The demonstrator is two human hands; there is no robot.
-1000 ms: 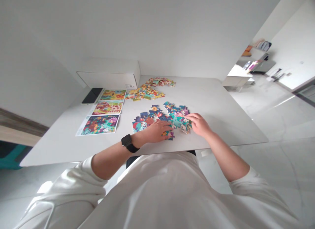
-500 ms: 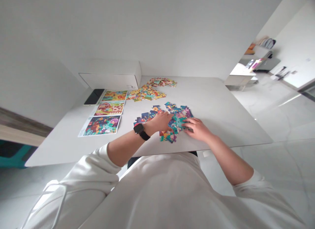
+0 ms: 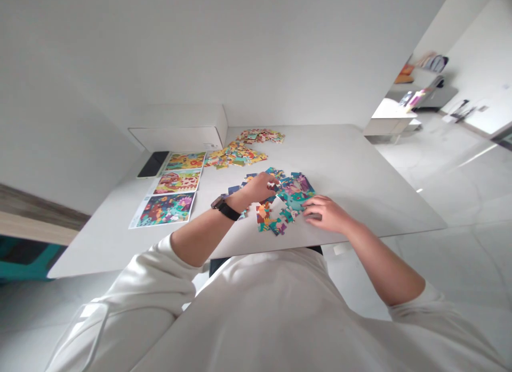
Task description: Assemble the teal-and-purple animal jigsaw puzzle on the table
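Bending its fingers over the far left part of the dark, many-coloured puzzle [image 3: 296, 189], the left hand [image 3: 262, 186] has a narrow grip, with thumb and fingertips close together; whether a piece is caught between them, I cannot tell. A black watch [image 3: 226, 207] circles that wrist, and the hand and forearm cover some of the pieces.

The puzzle lies near the middle of the near half of the white counter [image 3: 368, 180]. Its right part is mostly joined, in blue, purple and teal. At its near side, a white gap shows between an orange-and-brown piece [image 3: 263, 212] and the teal area.

The right hand [image 3: 325, 213] is at the puzzle's right edge, palm down, fingers side by side and slightly bent. Its thumb is hidden, so I cannot tell whether this grip holds anything.

Farther off, a yellow heap of pieces [image 3: 236, 155] lies left of the middle, with a red heap of pieces [image 3: 262, 136] just beyond it, toward the wall [image 3: 260, 57]. On the left, three printed pictures lie in a row from near to far: a dark one [image 3: 166, 209], a farm scene [image 3: 177, 182] and a yellow one [image 3: 185, 160]. Beside the farthest is a phone [image 3: 153, 165], and behind them stands a white box [image 3: 176, 138].
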